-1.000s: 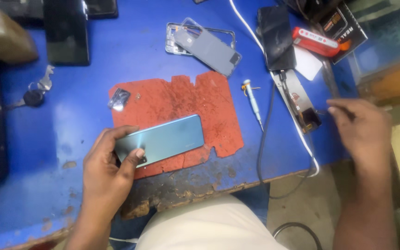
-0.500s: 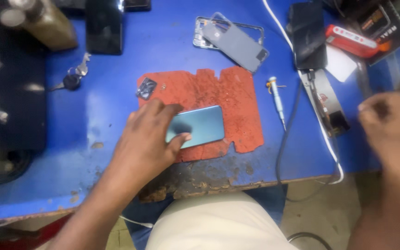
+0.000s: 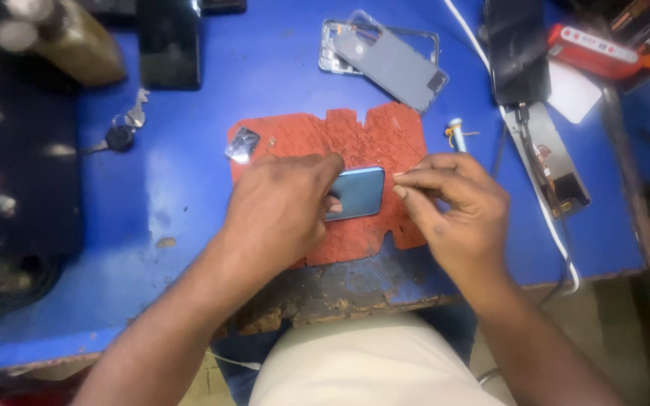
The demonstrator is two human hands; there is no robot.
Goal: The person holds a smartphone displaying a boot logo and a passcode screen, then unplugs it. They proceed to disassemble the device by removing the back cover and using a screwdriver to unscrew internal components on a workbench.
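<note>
A blue phone (image 3: 359, 192) lies back up on a worn red mat (image 3: 370, 139) on the blue bench. My left hand (image 3: 280, 207) covers the phone's left part and holds it down, fingers curled over its edge. My right hand (image 3: 453, 203) is just right of the phone, thumb and forefinger pinched together at its right edge. Whether something thin sits in that pinch is not visible. A small screwdriver (image 3: 457, 134) pokes out from behind my right hand.
A grey back cover (image 3: 393, 64) lies on a phone frame at the back. A dark phone (image 3: 168, 41), keys (image 3: 120, 135), a small metal part (image 3: 241, 144), a black phone with a white cable (image 3: 517, 49), a narrow board (image 3: 554, 169) and a red case (image 3: 592, 46) surround the mat.
My right hand has come in from the far right to the phone's right edge. My left hand has slid further over the phone. The view has shifted closer.
</note>
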